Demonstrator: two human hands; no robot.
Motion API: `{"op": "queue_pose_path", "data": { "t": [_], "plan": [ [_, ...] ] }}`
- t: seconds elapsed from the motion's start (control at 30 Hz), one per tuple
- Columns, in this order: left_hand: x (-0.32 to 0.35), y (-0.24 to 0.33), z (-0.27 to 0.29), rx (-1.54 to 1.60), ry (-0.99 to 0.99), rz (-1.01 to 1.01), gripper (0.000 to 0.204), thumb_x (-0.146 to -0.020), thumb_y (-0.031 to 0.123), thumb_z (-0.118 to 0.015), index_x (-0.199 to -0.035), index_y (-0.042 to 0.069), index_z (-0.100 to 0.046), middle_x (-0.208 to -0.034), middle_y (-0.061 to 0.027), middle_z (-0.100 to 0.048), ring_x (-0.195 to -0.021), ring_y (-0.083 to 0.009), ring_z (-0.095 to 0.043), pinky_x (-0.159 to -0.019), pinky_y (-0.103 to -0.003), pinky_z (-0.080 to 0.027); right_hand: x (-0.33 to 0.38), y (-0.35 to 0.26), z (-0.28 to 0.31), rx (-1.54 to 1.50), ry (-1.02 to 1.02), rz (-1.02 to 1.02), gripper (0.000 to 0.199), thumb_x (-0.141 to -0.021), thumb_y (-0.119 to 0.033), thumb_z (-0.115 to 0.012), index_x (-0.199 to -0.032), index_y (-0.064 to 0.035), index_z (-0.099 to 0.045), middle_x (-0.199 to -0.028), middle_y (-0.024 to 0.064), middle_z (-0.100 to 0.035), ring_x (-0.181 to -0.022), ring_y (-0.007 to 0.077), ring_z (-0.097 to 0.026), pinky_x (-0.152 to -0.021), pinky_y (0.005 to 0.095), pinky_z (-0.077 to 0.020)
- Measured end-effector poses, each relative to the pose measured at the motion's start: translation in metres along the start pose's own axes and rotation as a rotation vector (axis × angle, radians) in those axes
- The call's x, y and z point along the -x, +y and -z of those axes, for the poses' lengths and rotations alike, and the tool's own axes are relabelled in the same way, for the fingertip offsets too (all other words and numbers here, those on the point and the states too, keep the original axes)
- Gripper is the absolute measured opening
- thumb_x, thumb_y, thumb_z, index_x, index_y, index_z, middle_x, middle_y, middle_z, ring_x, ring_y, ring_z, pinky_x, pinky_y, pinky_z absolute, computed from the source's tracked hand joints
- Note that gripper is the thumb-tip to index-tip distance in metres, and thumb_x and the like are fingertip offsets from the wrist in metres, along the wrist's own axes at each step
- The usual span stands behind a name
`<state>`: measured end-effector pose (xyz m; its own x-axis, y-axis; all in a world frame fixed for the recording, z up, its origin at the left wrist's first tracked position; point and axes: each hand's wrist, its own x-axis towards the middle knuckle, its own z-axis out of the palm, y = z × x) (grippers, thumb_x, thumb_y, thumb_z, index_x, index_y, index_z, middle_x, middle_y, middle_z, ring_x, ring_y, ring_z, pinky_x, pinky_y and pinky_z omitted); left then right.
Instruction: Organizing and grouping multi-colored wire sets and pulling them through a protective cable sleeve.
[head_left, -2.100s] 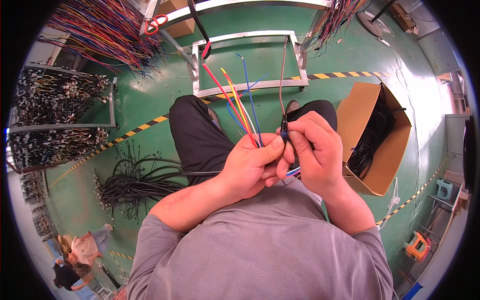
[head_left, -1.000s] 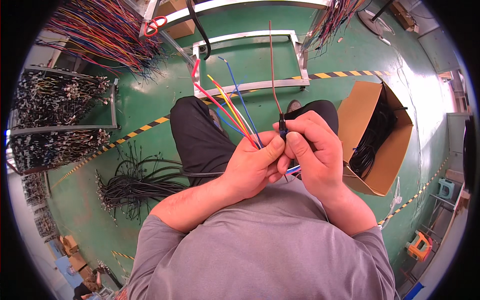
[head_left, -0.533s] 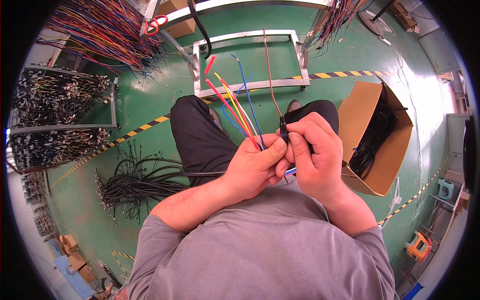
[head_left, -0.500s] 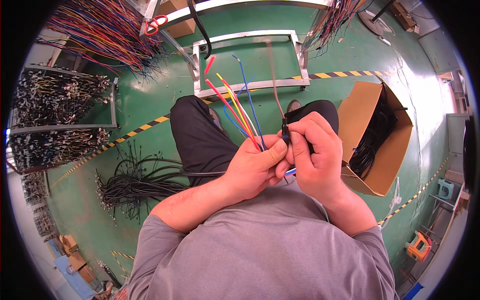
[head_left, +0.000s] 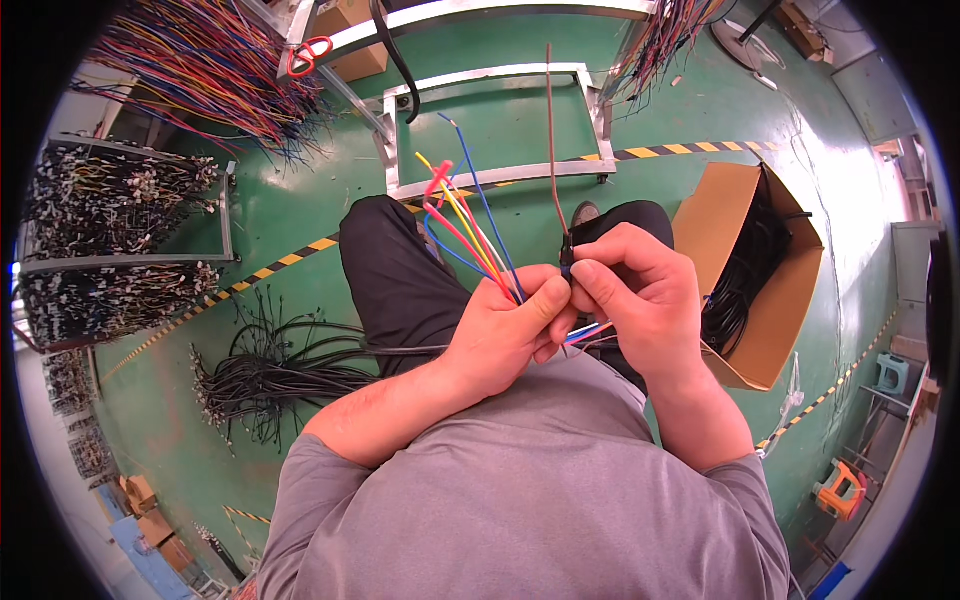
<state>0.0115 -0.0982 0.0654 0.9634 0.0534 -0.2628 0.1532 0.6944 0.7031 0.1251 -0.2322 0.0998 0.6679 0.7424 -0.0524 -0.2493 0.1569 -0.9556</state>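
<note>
My left hand (head_left: pixel 505 335) is closed around a bundle of coloured wires (head_left: pixel 467 225), red, yellow and blue, that fan upward from its fist. My right hand (head_left: pixel 640 300) touches the left at the fingertips and pinches a small black connector (head_left: pixel 567 250). A single brown wire (head_left: pixel 551 140) rises straight up from that connector. Both hands are held over my lap, above my dark trousers.
An open cardboard box (head_left: pixel 765 275) with black cables stands at my right. A pile of black cables (head_left: pixel 265 365) lies on the green floor at my left. Ahead stands a metal frame (head_left: pixel 490 130); racks of coloured wire harnesses (head_left: pixel 200 75) hang at the upper left.
The fanned coloured wires have swayed slightly and the brown wire now stands straighter. Both hands stay together in the same place.
</note>
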Motion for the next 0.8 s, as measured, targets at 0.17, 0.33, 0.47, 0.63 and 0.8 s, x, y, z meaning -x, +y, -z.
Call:
{"op": "queue_pose_path", "data": {
  "t": [0.17, 0.33, 0.47, 0.63, 0.8],
  "plan": [
    [-0.0008, 0.0009, -0.0021, -0.022, 0.114, -0.06, 0.02, -0.107, 0.023, -0.059, -0.109, 0.004, -0.063, -0.078, -0.0048, -0.065, -0.055, -0.0042, -0.044, -0.049, -0.022, -0.037, -0.0006, -0.0002, 0.0008, 0.068, 0.049, -0.026, 0.006, -0.097, 0.002, -0.068, -0.102, 0.0043, -0.069, -0.085, 0.0024, -0.06, -0.068, 0.0056, -0.057, -0.059, 0.0217, -0.0447],
    [-0.0016, 0.0012, -0.0001, -0.04, 0.124, -0.087, 0.015, -0.105, 0.017, -0.062, -0.106, 0.002, -0.062, -0.078, -0.0062, -0.067, -0.056, -0.0053, -0.05, -0.048, -0.022, -0.039, -0.0009, 0.0041, 0.0001, 0.183, 0.102, -0.015, 0.004, -0.096, 0.002, -0.068, -0.099, 0.0034, -0.071, -0.084, 0.0004, -0.06, -0.063, 0.0043, -0.055, -0.055, 0.0201, -0.0419],
    [-0.0006, 0.0019, 0.0015, -0.094, 0.129, -0.093, 0.014, -0.104, 0.014, -0.063, -0.098, 0.002, -0.06, -0.077, -0.005, -0.068, -0.057, -0.0065, -0.055, -0.049, -0.022, -0.041, -0.0015, 0.0043, 0.002, 0.128, 0.096, -0.049, 0.004, -0.096, 0.002, -0.068, -0.099, 0.0032, -0.071, -0.084, -0.0002, -0.059, -0.063, 0.0041, -0.055, -0.054, 0.0196, -0.0411],
    [-0.0014, 0.0047, -0.0005, -0.155, 0.155, -0.077, 0.015, -0.104, 0.015, -0.064, -0.097, 0.003, -0.059, -0.076, -0.0043, -0.067, -0.058, -0.0066, -0.055, -0.049, -0.022, -0.041, 0.0004, 0.0004, -0.0009, 0.216, 0.092, 0.034, 0.002, -0.096, 0.003, -0.066, -0.095, 0.0023, -0.067, -0.084, 0.0002, -0.061, -0.066, 0.0036, -0.056, -0.059, 0.0203, -0.0435],
    [-0.0031, -0.0044, 0.0026, -0.088, 0.071, -0.121, 0.015, -0.107, 0.017, -0.059, -0.103, 0.003, -0.06, -0.079, -0.0032, -0.066, -0.063, -0.0059, -0.055, -0.053, -0.022, -0.042, 0.0015, 0.0011, -0.0025, 0.119, 0.093, -0.039, 0.004, -0.097, 0.003, -0.063, -0.093, 0.0023, -0.062, -0.083, 0.0046, -0.066, -0.07, 0.0052, -0.06, -0.064, 0.0214, -0.0485]
  ]
}}
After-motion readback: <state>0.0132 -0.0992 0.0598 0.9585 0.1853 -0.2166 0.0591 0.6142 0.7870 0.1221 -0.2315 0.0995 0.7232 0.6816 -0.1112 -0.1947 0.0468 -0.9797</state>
